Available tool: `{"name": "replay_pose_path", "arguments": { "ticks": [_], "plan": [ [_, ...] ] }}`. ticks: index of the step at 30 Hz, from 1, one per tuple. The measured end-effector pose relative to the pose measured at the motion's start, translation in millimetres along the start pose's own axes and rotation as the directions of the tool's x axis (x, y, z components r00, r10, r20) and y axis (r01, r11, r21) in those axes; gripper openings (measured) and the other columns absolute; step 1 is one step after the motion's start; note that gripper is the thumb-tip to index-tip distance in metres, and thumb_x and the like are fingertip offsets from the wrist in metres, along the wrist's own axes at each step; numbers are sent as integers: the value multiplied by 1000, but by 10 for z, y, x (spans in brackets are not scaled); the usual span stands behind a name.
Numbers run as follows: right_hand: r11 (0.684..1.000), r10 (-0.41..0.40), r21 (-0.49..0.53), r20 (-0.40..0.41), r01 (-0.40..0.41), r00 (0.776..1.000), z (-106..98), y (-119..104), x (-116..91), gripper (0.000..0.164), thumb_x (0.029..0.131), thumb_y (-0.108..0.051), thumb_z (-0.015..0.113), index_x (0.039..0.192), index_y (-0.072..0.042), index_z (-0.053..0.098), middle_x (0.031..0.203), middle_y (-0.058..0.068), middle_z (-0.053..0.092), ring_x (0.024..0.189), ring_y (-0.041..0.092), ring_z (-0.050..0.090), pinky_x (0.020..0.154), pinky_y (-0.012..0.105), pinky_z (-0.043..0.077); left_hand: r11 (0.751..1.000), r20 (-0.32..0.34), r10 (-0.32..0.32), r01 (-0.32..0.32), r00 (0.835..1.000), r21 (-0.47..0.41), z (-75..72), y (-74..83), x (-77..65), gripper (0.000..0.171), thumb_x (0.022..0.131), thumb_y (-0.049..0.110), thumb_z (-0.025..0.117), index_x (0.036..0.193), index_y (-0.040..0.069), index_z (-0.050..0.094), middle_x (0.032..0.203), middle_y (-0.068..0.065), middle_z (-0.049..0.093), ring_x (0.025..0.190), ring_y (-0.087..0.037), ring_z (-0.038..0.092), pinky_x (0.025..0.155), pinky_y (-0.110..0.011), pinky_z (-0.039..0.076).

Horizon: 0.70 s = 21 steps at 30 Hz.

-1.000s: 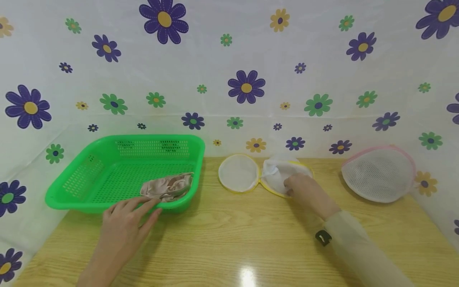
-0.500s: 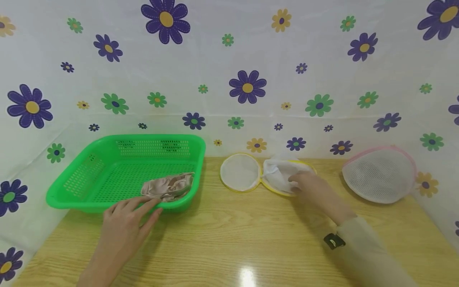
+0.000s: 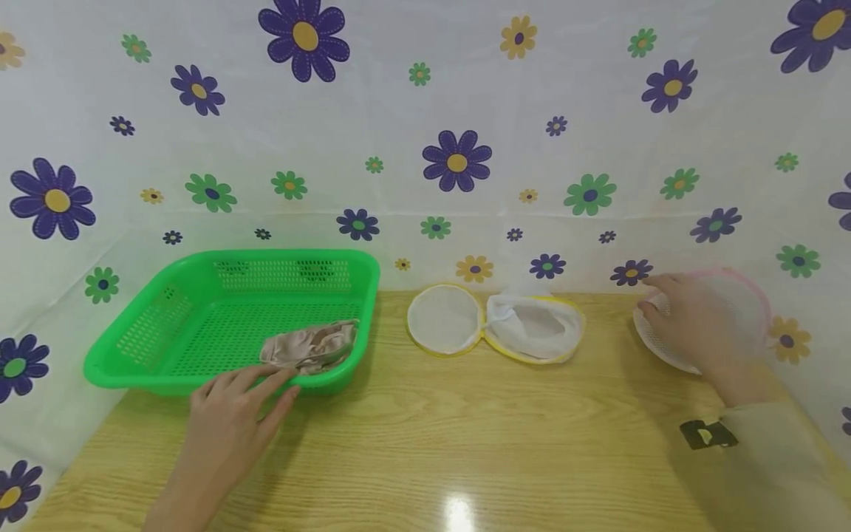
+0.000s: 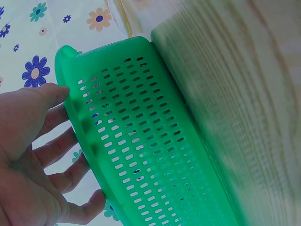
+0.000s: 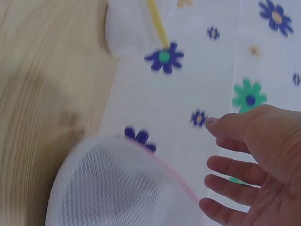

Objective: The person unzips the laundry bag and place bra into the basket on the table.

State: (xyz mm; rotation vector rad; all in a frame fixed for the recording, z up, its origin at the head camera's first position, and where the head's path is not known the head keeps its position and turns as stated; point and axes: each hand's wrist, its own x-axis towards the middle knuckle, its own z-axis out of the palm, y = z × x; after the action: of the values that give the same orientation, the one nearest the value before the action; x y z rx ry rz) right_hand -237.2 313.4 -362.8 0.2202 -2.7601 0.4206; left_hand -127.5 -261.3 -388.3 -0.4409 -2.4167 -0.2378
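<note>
My left hand rests at the near rim of a green perforated plastic basket. In the left wrist view its thumb and fingertips touch that rim, with a gap under the palm. Inside the basket, near its right front corner, lies a crumpled beige satin cloth item. My right hand hovers at a rounded white mesh laundry bag with pink trim, covering part of it in the head view. Its fingers are loosely spread and hold nothing in the right wrist view.
Between basket and pink-trimmed bag lies a yellow-trimmed white mesh laundry bag, unfolded, with a flat round half and a hollow half joined at the middle. A wooden table carries everything. A flower-printed sheet hangs behind.
My right hand has left the hollow half of the yellow-trimmed bag and moved right to the pink-trimmed bag. The left hand has stayed on the basket rim.
</note>
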Motion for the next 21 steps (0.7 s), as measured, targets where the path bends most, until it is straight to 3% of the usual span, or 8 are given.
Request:
{"name": "replay_pose_path", "arguments": {
  "ticks": [1, 3, 8, 10, 15, 18, 20, 21],
  "plan": [
    [999, 21, -45, -5, -21, 1000, -42, 90, -3, 38, 100, -20, 60, 132, 2, 60, 134, 33, 60, 122, 56, 55, 99, 68, 45, 1000, 1, 1, -1, 1000, 1, -1, 0, -3, 45, 103, 52, 52, 113, 16, 77, 108, -9, 76, 96, -42, 69, 76, -66, 51],
    [995, 72, -73, 12, -71, 997, -155, 213, -11, 41, 101, -21, 57, 135, 1, 57, 137, 33, 57, 125, 57, 51, 101, 70, 41, 1000, 0, 3, -3, 1000, -1, 0, 2, -4, 49, 104, 55, 49, 113, 16, 77, 108, -9, 76, 96, -42, 69, 76, -66, 51],
    [979, 200, -56, 56, -197, 978, -312, 440, -29, 48, 104, -26, 50, 142, 5, 48, 147, 37, 41, 132, 60, 36, 109, 74, 28, 1000, -11, 4, -4, 1000, -7, 4, 7, 4, 77, 104, 67, 21, 111, 15, 78, 106, -9, 77, 95, -42, 69, 75, -67, 50],
    [974, 223, -61, 71, -219, 972, -352, 508, -42, 52, 105, -30, 47, 145, 4, 45, 150, 37, 38, 134, 60, 34, 109, 75, 27, 1000, -12, 5, -5, 1000, -5, 4, 8, 6, 77, 104, 67, 21, 111, 15, 78, 106, -9, 77, 95, -42, 69, 75, -67, 50],
    [972, 234, -40, 111, -231, 966, -430, 628, -74, 54, 107, -30, 40, 150, 3, 41, 150, 38, 39, 135, 62, 33, 108, 76, 25, 1000, -13, 8, -8, 1000, -4, 4, 9, 6, 68, 105, 64, 31, 111, 15, 78, 106, -9, 77, 94, -42, 69, 74, -66, 51],
    [980, 199, -44, 109, -195, 974, -440, 661, -70, 46, 105, -20, 42, 145, 2, 49, 147, 38, 44, 132, 63, 37, 106, 76, 29, 1000, -18, 8, -8, 1000, -2, 7, 8, 5, 70, 105, 64, 29, 110, 14, 78, 106, -10, 77, 94, -43, 70, 73, -66, 51],
    [985, 164, -83, 131, -154, 978, -430, 679, -58, 42, 104, -15, 44, 140, 5, 52, 142, 39, 48, 128, 64, 41, 104, 75, 32, 1000, -20, 8, -8, 1000, 1, 9, 10, 4, 78, 104, 66, 21, 110, 14, 78, 105, -10, 77, 93, -43, 70, 73, -66, 51],
    [986, 153, -94, 156, -139, 976, -422, 689, -50, 41, 104, -14, 46, 139, 6, 53, 140, 39, 49, 126, 64, 43, 104, 74, 34, 1000, -21, 10, -10, 1000, 0, 9, 9, -1, 72, 105, 64, 28, 110, 14, 78, 106, -10, 77, 93, -43, 70, 73, -66, 51]
  ]
}}
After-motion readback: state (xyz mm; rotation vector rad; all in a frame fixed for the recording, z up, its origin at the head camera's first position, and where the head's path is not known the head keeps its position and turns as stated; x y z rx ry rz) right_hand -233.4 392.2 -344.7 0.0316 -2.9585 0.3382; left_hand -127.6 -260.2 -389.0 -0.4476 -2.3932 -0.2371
